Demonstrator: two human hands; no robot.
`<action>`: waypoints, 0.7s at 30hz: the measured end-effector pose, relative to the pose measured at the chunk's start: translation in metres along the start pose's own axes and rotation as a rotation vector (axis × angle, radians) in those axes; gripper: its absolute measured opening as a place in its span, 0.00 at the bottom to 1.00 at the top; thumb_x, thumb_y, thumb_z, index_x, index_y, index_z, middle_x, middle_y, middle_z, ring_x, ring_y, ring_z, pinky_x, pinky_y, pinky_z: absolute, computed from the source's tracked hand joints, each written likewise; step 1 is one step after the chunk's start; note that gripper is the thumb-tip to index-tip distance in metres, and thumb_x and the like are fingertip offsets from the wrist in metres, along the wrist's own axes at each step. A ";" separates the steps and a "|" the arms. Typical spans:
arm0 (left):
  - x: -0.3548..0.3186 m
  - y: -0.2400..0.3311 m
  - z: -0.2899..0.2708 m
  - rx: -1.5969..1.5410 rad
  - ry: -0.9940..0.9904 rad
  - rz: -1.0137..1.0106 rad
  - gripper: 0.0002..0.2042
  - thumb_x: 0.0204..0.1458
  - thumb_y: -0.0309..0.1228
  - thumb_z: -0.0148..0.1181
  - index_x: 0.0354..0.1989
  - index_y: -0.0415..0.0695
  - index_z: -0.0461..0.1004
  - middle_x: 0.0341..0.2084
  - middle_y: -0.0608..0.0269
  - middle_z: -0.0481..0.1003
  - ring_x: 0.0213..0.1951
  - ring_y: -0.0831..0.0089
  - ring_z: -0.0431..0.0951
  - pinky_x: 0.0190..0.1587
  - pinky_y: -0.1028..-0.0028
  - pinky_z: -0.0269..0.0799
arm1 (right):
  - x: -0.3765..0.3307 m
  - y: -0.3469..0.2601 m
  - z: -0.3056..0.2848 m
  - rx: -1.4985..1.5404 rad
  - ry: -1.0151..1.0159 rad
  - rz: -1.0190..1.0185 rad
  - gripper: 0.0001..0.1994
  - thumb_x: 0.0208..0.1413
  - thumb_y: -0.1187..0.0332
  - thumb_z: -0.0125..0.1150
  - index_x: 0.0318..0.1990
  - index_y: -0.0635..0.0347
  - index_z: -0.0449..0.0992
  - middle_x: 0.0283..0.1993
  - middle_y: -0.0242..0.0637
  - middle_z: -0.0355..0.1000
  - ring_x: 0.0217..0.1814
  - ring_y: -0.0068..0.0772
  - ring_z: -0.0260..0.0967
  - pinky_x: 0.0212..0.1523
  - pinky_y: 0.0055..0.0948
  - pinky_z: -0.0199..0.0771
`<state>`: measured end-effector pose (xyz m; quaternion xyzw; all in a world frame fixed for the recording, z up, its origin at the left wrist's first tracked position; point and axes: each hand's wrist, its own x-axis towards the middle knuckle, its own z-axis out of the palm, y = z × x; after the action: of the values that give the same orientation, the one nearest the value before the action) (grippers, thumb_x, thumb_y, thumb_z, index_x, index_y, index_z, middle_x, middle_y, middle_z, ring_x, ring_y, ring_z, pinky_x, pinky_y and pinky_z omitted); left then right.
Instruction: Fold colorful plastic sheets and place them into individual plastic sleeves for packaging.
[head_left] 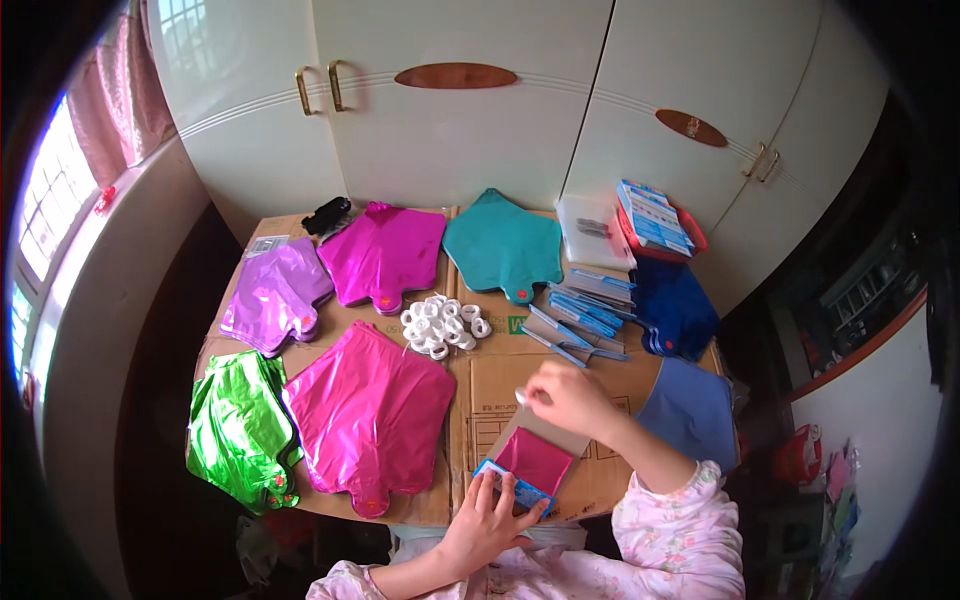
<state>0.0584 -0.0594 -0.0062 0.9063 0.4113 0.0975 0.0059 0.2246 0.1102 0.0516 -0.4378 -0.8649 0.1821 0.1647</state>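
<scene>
In front of me on the cardboard lies a grey card [553,428] with a blue printed end [538,503]. A folded piece of shiny pink foil [536,458] rests on it. My left hand [485,520] lies over the blue end, fingers spread and pressing down. Above the card's far end, my right hand [568,398] pinches a small white ring-like piece [521,397], mostly hidden by the fingers. It resembles the white ribbon rolls [436,326] heaped at the middle of the table.
Foil balloon stacks surround the work: pink [370,415], green [240,425], lilac [275,290], magenta [385,250], teal [503,247], dark blue [672,305], pale blue [690,410]. Several folded blue-grey cards [580,315] lie right of centre. Behind stands a red basket [695,232] beside clear bags [595,230].
</scene>
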 end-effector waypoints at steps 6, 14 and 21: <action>0.001 0.001 0.001 -0.010 0.016 -0.003 0.38 0.40 0.56 0.59 0.63 0.65 0.56 0.53 0.38 0.61 0.51 0.38 0.62 0.56 0.46 0.60 | -0.054 0.015 0.019 0.322 -0.089 0.168 0.09 0.48 0.67 0.62 0.33 0.58 0.69 0.33 0.39 0.71 0.32 0.38 0.72 0.34 0.35 0.72; -0.001 0.001 0.004 -0.018 0.028 -0.010 0.41 0.37 0.55 0.62 0.64 0.66 0.55 0.54 0.37 0.58 0.51 0.38 0.62 0.56 0.46 0.60 | -0.056 0.023 0.025 0.540 -0.098 0.324 0.16 0.46 0.72 0.64 0.39 0.62 0.63 0.33 0.39 0.66 0.38 0.36 0.71 0.37 0.32 0.71; -0.002 0.003 0.006 -0.012 0.046 -0.012 0.41 0.37 0.55 0.62 0.64 0.67 0.53 0.54 0.37 0.58 0.52 0.38 0.61 0.57 0.46 0.60 | -0.052 0.020 0.045 0.221 -0.063 0.200 0.10 0.47 0.71 0.63 0.36 0.60 0.70 0.40 0.41 0.66 0.40 0.42 0.69 0.42 0.34 0.70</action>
<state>0.0603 -0.0623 -0.0126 0.9013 0.4160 0.1206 0.0024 0.2479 0.0706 -0.0039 -0.4950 -0.7964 0.3054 0.1659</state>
